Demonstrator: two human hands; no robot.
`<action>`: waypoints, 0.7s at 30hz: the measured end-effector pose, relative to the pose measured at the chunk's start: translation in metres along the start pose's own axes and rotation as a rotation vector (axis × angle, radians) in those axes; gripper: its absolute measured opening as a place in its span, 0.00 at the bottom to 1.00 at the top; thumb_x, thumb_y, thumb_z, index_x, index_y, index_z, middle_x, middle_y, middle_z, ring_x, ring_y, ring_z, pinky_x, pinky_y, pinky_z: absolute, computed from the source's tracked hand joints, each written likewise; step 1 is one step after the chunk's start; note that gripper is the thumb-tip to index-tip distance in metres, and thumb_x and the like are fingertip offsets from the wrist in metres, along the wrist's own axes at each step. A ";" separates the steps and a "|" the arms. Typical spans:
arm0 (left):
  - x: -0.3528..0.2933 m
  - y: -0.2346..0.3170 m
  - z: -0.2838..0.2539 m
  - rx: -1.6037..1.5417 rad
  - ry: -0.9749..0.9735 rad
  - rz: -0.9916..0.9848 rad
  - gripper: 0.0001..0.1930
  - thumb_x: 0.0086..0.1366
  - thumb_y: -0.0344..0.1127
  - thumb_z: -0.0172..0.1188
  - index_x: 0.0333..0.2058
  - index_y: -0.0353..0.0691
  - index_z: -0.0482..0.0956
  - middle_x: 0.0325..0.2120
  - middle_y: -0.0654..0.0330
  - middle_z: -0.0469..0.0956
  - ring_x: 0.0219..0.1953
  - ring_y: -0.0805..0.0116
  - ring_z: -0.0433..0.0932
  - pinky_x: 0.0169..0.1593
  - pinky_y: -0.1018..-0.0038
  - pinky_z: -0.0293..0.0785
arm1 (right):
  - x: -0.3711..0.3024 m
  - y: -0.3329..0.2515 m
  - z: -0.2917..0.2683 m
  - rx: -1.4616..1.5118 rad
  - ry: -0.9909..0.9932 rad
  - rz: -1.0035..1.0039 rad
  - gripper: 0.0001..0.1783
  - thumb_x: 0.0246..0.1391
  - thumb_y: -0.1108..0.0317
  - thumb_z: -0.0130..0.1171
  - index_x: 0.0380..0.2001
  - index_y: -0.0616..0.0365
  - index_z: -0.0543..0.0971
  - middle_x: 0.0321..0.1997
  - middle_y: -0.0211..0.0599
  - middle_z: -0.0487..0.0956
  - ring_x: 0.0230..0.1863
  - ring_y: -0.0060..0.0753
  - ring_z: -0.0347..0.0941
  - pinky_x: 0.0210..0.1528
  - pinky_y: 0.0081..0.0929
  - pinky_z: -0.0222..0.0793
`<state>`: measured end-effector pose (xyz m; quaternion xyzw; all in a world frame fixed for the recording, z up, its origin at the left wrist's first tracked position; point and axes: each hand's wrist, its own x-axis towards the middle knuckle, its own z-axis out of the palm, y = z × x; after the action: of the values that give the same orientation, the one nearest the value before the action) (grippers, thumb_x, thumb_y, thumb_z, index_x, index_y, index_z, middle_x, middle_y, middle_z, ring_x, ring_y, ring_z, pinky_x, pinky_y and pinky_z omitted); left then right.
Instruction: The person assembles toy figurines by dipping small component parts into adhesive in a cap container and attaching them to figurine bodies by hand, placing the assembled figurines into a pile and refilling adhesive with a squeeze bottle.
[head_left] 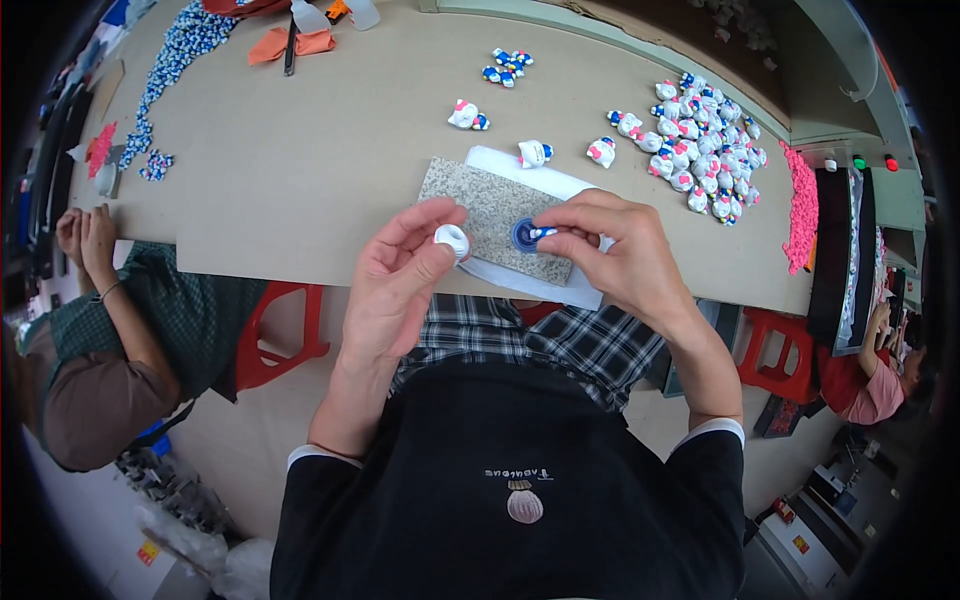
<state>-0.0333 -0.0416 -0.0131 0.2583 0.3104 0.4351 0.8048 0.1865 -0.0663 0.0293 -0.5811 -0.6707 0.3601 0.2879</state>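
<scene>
Between the thumb and fingers of my left hand is a small white hollow plastic piece, its round opening showing. My right hand pinches a small blue-and-white figure part just over a round blue dish; whether the part touches the dish I cannot tell. Under the dish lies a speckled grey stone slab, resting on a white sheet. Beyond the slab, a white figure with blue and another with pink lie on the table.
At the right is a heap of white, blue and pink figures, beside a strip of pink pieces. Many blue-and-white parts trail along the far left, near an orange cloth. Other people sit at left and right, near red stools.
</scene>
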 end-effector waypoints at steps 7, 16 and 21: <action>0.006 -0.008 0.017 0.180 -0.021 0.065 0.17 0.52 0.18 0.60 0.43 0.32 0.73 0.38 0.54 0.76 0.39 0.71 0.76 0.45 0.78 0.73 | -0.004 0.001 0.002 0.846 -0.004 0.247 0.11 0.50 0.74 0.59 0.37 0.67 0.77 0.34 0.38 0.78 0.37 0.21 0.74 0.41 0.16 0.71; 0.008 -0.019 0.021 0.374 -0.067 0.211 0.15 0.48 0.19 0.63 0.38 0.33 0.78 0.33 0.57 0.76 0.37 0.72 0.76 0.41 0.79 0.73 | -0.004 -0.001 0.019 0.830 0.003 0.238 0.09 0.48 0.77 0.58 0.35 0.67 0.78 0.33 0.38 0.78 0.34 0.20 0.73 0.38 0.17 0.71; 0.010 -0.020 0.024 0.525 -0.063 0.308 0.13 0.47 0.19 0.64 0.35 0.33 0.79 0.32 0.57 0.76 0.36 0.72 0.75 0.39 0.80 0.72 | -0.004 0.003 0.028 0.798 0.059 0.222 0.07 0.48 0.77 0.59 0.33 0.67 0.78 0.31 0.37 0.79 0.34 0.19 0.74 0.38 0.16 0.71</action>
<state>-0.0012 -0.0459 -0.0134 0.5149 0.3443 0.4485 0.6443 0.1663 -0.0742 0.0107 -0.5029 -0.4033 0.6036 0.4692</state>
